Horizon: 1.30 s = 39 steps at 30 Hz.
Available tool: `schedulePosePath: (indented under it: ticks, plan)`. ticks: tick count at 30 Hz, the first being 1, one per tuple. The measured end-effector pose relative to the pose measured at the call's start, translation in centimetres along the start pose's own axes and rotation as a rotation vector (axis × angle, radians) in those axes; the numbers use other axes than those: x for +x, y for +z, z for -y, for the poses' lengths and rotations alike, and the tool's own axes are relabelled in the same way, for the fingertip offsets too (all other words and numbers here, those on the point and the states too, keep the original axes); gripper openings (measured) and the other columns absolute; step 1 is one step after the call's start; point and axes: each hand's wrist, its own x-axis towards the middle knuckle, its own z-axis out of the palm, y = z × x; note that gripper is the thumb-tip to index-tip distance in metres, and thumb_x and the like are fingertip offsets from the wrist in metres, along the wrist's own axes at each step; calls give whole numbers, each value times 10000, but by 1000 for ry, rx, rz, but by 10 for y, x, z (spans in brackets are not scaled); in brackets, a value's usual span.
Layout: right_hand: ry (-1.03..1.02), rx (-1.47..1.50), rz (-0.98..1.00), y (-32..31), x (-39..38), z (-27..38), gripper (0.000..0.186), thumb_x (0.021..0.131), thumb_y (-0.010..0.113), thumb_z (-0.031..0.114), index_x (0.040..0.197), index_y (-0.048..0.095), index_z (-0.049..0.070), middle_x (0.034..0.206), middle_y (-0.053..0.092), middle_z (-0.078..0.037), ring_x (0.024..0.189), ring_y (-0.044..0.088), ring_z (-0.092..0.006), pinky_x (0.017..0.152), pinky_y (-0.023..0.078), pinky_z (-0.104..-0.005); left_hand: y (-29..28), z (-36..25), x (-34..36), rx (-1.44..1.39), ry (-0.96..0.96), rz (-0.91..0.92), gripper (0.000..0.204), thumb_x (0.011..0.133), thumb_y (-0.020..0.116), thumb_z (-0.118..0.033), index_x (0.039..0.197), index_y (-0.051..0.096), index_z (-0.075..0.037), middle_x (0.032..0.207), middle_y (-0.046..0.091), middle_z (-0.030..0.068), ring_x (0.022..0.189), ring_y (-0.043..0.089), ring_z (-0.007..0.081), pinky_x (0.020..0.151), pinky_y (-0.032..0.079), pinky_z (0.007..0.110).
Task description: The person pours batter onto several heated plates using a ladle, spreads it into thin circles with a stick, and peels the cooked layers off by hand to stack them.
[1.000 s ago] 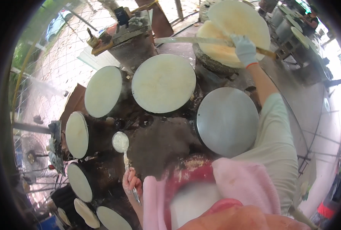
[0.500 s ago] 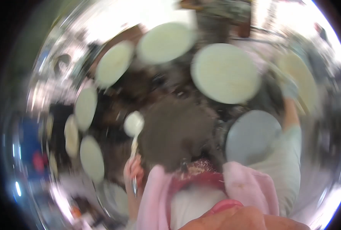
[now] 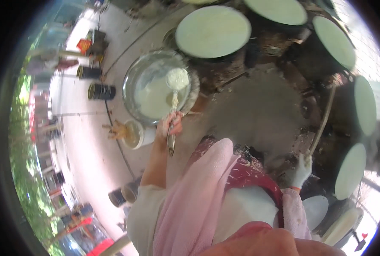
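Creamy white batter (image 3: pixel 149 96) in silver basin (image 3: pixel 132 77), pale round griddle discs (image 3: pixel 212 31), pink shawl (image 3: pixel 194 192), white glove (image 3: pixel 303 170)

Round pale griddles (image 3: pixel 213 32), dark cans (image 3: pixel 101 91)

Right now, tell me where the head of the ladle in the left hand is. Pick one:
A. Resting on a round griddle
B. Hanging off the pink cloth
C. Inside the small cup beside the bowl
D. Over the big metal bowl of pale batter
D: the left hand grips the ladle by its handle, and its batter-filled head sits above the metal bowl of pale batter.
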Motion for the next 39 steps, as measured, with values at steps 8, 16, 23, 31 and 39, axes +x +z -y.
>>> schedulePosePath:
  ticks: [8, 16, 23, 31, 39]
  plan:
    - [175, -130, 534, 226, -126, 101, 497, 832, 637, 8, 1305, 485, -7, 1113, 603, -23, 957, 548, -71, 866, 439, -217, -262, -20, 105, 1942, 243, -74, 158, 848, 449, -93, 889, 548, 23, 760, 610, 245, 674, 604, 411, 607, 470, 507]
    - [170, -448, 460, 272, -151, 123, 484, 819, 649, 53, 1282, 517, 8, 1027, 637, -28, 901, 575, -76, 836, 463, -235, -294, -43, 223, 1982, 219, -2, 167, 833, 480, -88, 852, 630, -17, 799, 628, 200, 730, 647, 359, 634, 520, 456]
    - [298, -185, 594, 273, -184, 94, 508, 809, 667, 111, 1280, 512, 2, 914, 636, 3, 811, 569, -60, 775, 459, -211, -346, 1, 160, 1108, -594, 174, 273, 902, 499, -261, 879, 615, -15, 697, 613, 97, 628, 633, 220, 502, 486, 336]
    - [296, -867, 1141, 284, -238, 46, 578, 873, 519, 471, 1331, 456, 125, 1057, 618, -224, 996, 591, -370, 835, 446, -429, -236, 58, 30, -4, -440, -158, 335, 921, 511, -377, 989, 551, -51, 559, 387, -56, 392, 392, 68, 398, 329, 224]
    - [196, -504, 1125, 241, -269, 98, 554, 888, 576, 313, 1339, 441, 22, 1247, 565, -188, 1101, 544, -119, 896, 414, -244, -188, 46, -53, -938, -44, 280, 287, 965, 481, -274, 998, 510, 9, 549, 349, -65, 319, 309, 12, 346, 256, 181]
